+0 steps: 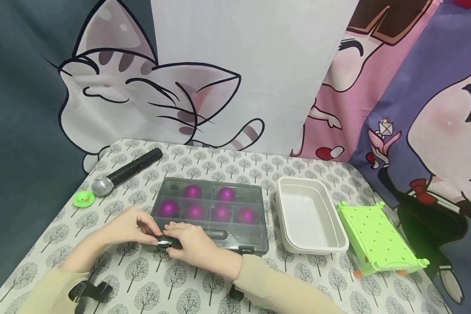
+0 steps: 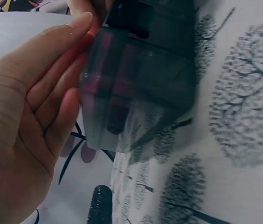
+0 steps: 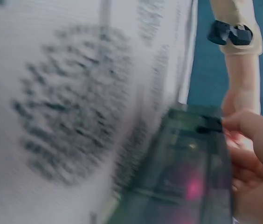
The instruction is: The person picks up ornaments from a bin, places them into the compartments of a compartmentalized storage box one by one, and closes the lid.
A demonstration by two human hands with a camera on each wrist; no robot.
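A grey see-through plastic compartment box [image 1: 239,242] lies flat with its lid down, and several magenta balls [image 1: 194,212] show through it. At its front left corner my left hand [image 1: 131,226] has thumb and fingers about the edge by a black latch [image 2: 131,17]. Right beside it, my right hand [image 1: 192,244] grips the front edge, fingers over the lid and thumb at the front. In the right wrist view, that thumb is by a dark latch [image 3: 211,124]. Some fingertips are hidden behind the box in the wrist views.
Right of the box stands a white plastic tub [image 1: 304,213], then a light green pegged stand [image 1: 377,235]. A black microphone [image 1: 131,172] and a green toy duck [image 1: 84,199] lie at the back left. A tree-print cloth [image 1: 216,279] covers the table.
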